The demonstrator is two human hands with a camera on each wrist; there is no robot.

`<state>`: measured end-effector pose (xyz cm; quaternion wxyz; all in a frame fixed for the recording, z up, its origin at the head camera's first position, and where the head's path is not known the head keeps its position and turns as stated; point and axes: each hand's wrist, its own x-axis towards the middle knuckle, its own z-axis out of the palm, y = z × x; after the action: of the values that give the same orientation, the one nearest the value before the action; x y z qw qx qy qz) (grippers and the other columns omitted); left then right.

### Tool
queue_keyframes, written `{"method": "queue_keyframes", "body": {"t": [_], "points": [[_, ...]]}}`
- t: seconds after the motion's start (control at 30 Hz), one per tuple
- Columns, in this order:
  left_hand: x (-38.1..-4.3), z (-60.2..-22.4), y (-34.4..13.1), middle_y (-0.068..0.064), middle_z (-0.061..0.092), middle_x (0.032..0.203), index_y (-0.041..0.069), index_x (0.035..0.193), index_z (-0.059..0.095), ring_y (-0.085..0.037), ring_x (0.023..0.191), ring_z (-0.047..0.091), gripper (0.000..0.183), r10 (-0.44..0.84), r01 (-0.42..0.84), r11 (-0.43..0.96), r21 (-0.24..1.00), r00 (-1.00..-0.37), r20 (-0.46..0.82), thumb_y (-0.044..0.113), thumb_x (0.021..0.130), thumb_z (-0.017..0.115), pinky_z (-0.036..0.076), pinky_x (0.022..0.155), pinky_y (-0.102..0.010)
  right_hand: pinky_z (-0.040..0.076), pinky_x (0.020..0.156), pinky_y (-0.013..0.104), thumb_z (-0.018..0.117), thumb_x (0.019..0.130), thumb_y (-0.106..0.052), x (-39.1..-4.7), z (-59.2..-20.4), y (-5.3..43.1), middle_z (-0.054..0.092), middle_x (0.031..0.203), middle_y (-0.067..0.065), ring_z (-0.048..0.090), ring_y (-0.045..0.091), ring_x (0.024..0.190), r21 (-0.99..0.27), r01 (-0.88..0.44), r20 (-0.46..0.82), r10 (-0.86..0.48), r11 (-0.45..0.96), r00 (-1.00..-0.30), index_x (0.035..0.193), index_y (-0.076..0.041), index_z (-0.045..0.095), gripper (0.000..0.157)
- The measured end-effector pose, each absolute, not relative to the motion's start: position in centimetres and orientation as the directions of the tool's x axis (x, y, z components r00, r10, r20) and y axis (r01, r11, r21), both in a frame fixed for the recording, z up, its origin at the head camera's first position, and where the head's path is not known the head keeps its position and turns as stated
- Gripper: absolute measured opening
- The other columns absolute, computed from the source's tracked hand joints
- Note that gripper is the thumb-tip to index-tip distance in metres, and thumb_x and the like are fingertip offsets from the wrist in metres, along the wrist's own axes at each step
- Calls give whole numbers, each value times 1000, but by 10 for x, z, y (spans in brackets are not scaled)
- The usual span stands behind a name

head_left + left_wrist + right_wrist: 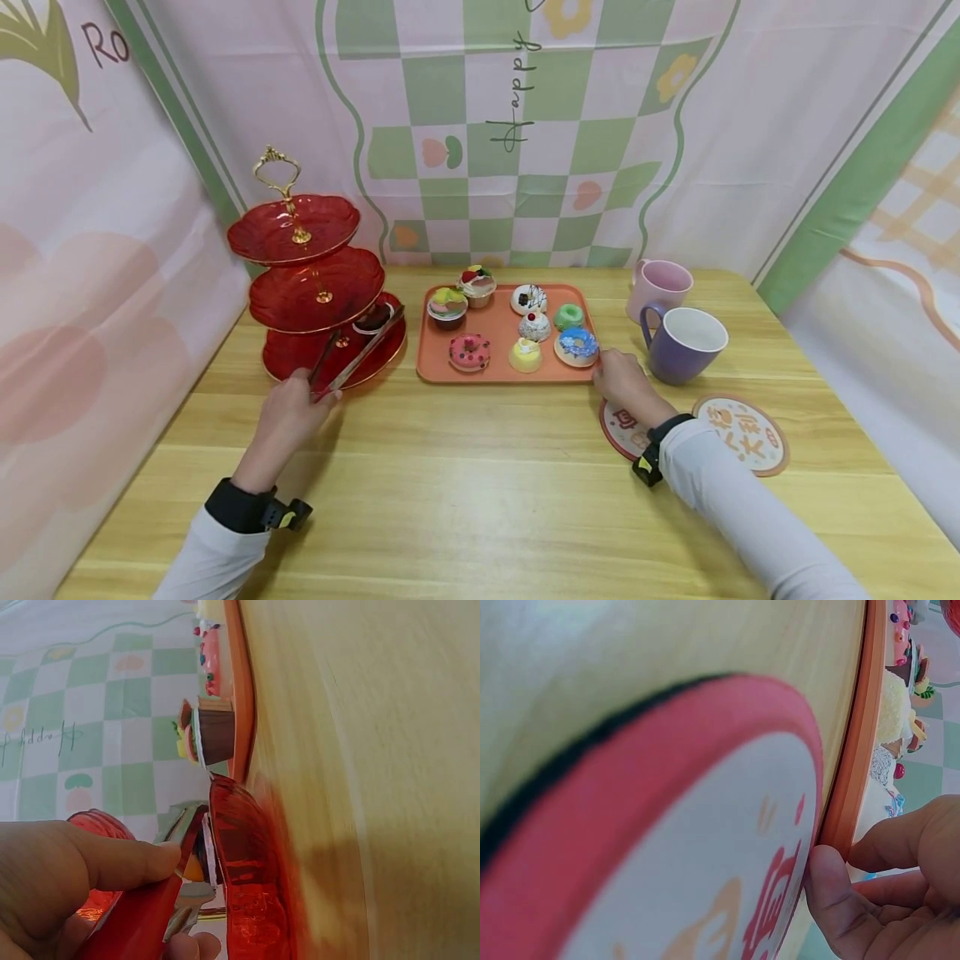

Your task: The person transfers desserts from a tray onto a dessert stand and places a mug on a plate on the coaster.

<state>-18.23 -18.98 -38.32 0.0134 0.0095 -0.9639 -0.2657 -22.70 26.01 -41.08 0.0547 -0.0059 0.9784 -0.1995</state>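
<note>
My left hand grips a pair of tongs with a red handle. The tongs reach over the bottom plate of a red three-tier stand, their arms on either side of a dark cupcake. In the left wrist view, thumb and fingers press the tongs' handle, and the cupcake is mostly hidden behind the plate's rim. My right hand pinches the near right corner of an orange tray. The right wrist view has the thumb on the tray's outer wall, close beside a red-rimmed coaster.
On the tray are a pink donut, a blue donut, a yellow cake, a cupcake and several other sweets. A purple mug and a pink mug stand at right, behind a second coaster.
</note>
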Motion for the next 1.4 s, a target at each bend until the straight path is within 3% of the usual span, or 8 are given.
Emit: {"method": "queue_keyframes", "body": {"t": [0.4, 0.7, 0.97, 1.4], "points": [[-166, -381, -188, -8, 42, 61, -9, 97, 50, -22, 55, 39, 40, -18, 37, 840, 541, -995, 96, 22, 83, 70, 28, 47, -32, 38, 46, 28, 50, 87, -1, -227, -412, 261, 47, 65, 9, 50, 21, 55, -398, 21, -112, -26, 917, -993, 95, 12, 58, 18], [-159, -378, -186, -7, 43, 59, -8, 98, 50, -21, 52, 40, 39, -22, 39, 821, 570, -995, 99, 22, 83, 70, 30, 45, -32, 37, 46, 27, 50, 85, 0, -226, -411, 262, 46, 64, 9, 49, 21, 54, -404, 27, -110, -19, 914, -994, 89, 11, 59, 14], [-154, -378, -187, -6, 44, 59, -3, 88, 49, -21, 53, 41, 34, -19, 41, 817, 575, -995, 98, 22, 82, 71, 32, 46, -32, 37, 46, 27, 50, 86, 0, -226, -410, 261, 46, 64, 10, 49, 20, 53, -405, 22, -104, -22, 914, -994, 87, 10, 58, 13], [-141, -377, -181, -5, 47, 63, -4, 91, 52, -20, 54, 42, 32, 12, 70, 811, 580, -995, 103, 19, 80, 73, 34, 47, -32, 36, 45, 27, 49, 86, 0, -227, -410, 260, 45, 62, 9, 49, 20, 52, -414, 21, -101, -23, 910, -995, 87, 10, 58, 13]]}}
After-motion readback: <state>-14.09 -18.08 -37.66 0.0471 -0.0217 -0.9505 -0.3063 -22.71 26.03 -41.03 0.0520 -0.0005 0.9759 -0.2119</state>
